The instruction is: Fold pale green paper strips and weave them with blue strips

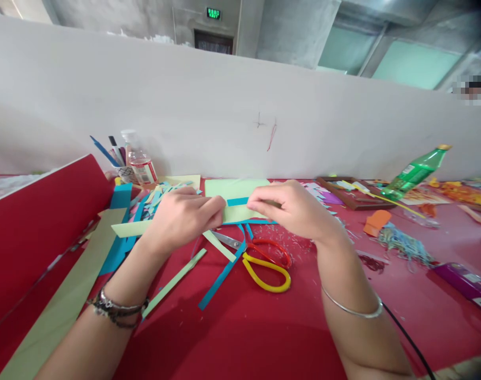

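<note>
Fingers of my left hand [185, 216] pinch green-and-blue paper [237, 201]; my right hand [294, 208] pinches it too, just beyond the scissors [260, 261]. Left of the scissors, a long strip [66, 301] lies whole, while a heap of snipped bits [159, 198] suggests cutting is partly done. Farther back, a clear bottle [136, 158] has an unreadable label; a sign [213, 13] seems to say EXIT. Right of them, a green bottle's [416, 171] label is blurred.

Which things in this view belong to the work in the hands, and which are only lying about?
Probably in the work:
blue paper strip, held in the fingers
pale green paper beside it
loose cut strips
scissors, close by

Apparently just lying about:
green bottle
clear bottle
tangled threads
purple object
</note>
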A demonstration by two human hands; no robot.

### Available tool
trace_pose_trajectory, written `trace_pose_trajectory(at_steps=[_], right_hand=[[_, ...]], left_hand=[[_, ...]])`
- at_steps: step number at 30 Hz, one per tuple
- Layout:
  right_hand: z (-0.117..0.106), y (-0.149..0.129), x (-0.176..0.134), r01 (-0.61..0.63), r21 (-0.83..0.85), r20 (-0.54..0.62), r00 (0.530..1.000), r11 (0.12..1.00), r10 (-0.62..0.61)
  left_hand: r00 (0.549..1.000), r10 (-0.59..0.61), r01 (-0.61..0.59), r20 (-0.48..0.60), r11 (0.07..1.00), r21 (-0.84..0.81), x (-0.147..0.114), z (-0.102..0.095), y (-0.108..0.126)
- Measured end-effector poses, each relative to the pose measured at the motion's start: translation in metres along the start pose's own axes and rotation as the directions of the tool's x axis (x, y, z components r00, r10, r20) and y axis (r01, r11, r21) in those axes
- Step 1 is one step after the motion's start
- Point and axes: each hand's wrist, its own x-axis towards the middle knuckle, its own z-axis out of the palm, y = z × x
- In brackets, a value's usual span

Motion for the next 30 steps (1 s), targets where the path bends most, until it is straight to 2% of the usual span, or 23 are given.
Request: trace_pose_trajectory(at_steps=[5, 11, 18, 21, 23, 25, 26, 28, 30], right_hand=[[-0.014, 0.009, -0.007, -0.089, -0.010, -0.023, 0.996, 0.996, 0.088], [-0.020, 0.009, -0.011, -0.095, -0.026, 0.010, 0.995, 0.995, 0.096], [-0.022, 0.006, -0.012, -0.041, -0.031, 0.059, 0.997, 0.999, 0.043], [-0.021, 0.003, -0.011, -0.002, -0.040, 0.083, 0.997, 0.999, 0.005], [-0.021, 0.001, -0.012, -0.007, -0.044, 0.077, 0.997, 0.999, 0.011], [-0.022, 0.000, -0.014, -0.040, -0.045, 0.055, 0.998, 0.998, 0.043], [-0.023, -0.001, -0.014, -0.052, -0.045, 0.051, 0.997, 0.998, 0.054], [-0.022, -0.002, -0.015, -0.041, -0.042, 0.078, 0.996, 0.998, 0.044], [-0.019, -0.006, -0.013, 0.015, -0.009, 0.134, 0.991, 1.000, -0.013]], left_hand=[[0.999, -0.042, 0.041, 0.007, 0.995, 0.092, -0.009, 0.002, -0.009], [0.991, 0.061, -0.073, 0.117, 0.992, 0.104, -0.028, -0.020, -0.023], [0.960, -0.015, -0.002, 0.278, 0.998, 0.064, -0.074, -0.042, -0.034], [0.934, -0.101, 0.060, 0.344, 0.990, 0.129, -0.098, -0.050, -0.046], [0.906, -0.173, 0.116, 0.387, 0.979, 0.165, -0.115, -0.055, -0.055], [0.889, -0.299, 0.245, 0.348, 0.950, 0.191, -0.128, -0.062, -0.061], [0.863, -0.393, 0.345, 0.318, 0.917, 0.200, -0.131, -0.066, -0.062], [0.777, -0.571, 0.559, 0.263, 0.819, 0.126, -0.128, -0.073, -0.055], [0.713, -0.668, 0.681, 0.215, 0.732, 0.019, -0.113, -0.080, -0.040]])
